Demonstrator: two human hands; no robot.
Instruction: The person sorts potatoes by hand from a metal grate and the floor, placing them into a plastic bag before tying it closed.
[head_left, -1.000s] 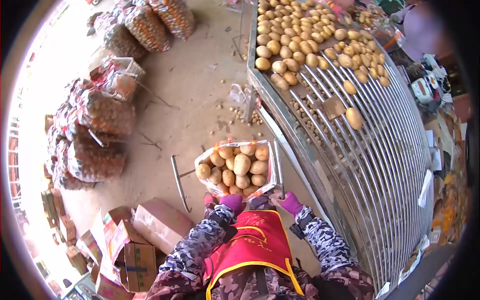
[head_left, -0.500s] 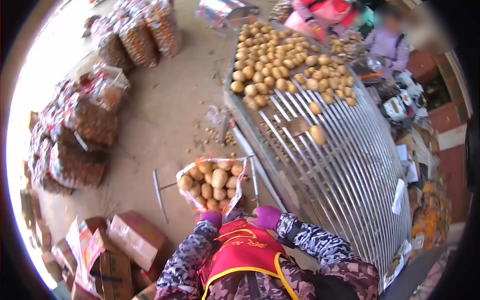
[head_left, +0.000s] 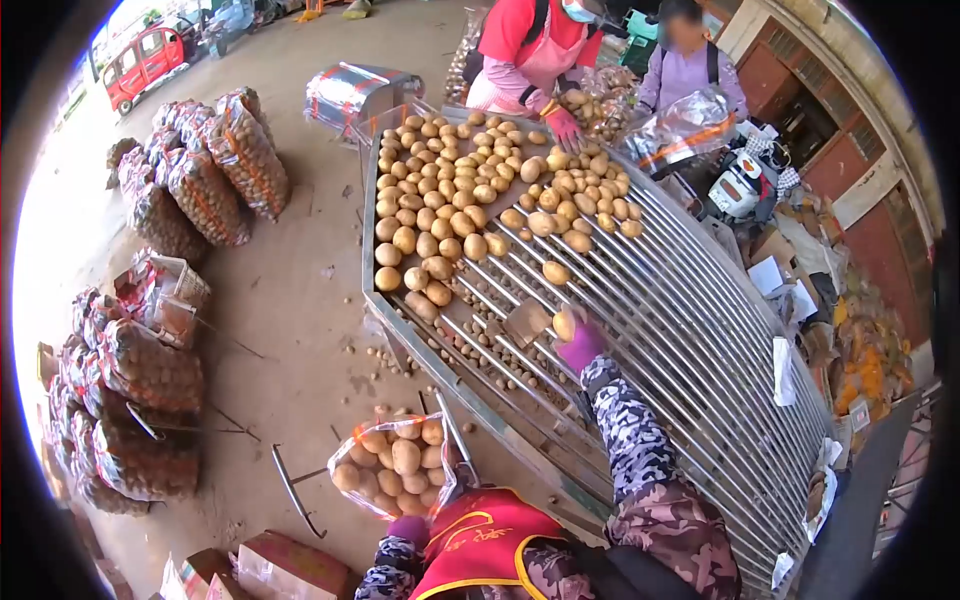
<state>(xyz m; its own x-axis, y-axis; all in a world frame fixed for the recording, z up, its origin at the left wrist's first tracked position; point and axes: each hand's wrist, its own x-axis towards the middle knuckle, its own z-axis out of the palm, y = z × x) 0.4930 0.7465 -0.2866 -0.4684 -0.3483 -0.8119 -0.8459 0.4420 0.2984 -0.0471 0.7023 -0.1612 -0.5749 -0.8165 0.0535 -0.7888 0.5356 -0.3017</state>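
My right hand point(head_left: 582, 346), in a purple glove, reaches over the metal roller rack point(head_left: 680, 330) with its fingers around a potato point(head_left: 564, 325). A flat brown piece point(head_left: 527, 322) lies just left of it on the bars. My left hand point(head_left: 408, 530), also purple-gloved, is at the lower edge of an open clear bag point(head_left: 452, 455) filled with potatoes point(head_left: 406, 457); its fingers are mostly hidden. Many loose potatoes point(head_left: 440, 190) cover the far end of the rack, and a single potato point(head_left: 556, 272) sits apart on the bars.
Full potato sacks point(head_left: 205, 190) stand at the left, with more sacks point(head_left: 150, 365) nearer. A metal handle point(head_left: 292, 490) is beside the bag. Cardboard boxes point(head_left: 290, 565) lie at bottom left. A person in red point(head_left: 515, 50) and one in purple point(head_left: 690, 70) are across the rack.
My right hand has moved from beside the bag out over the rack and taken hold of a potato. The view has shifted, and the co-worker in red now has a hand on the potatoes.
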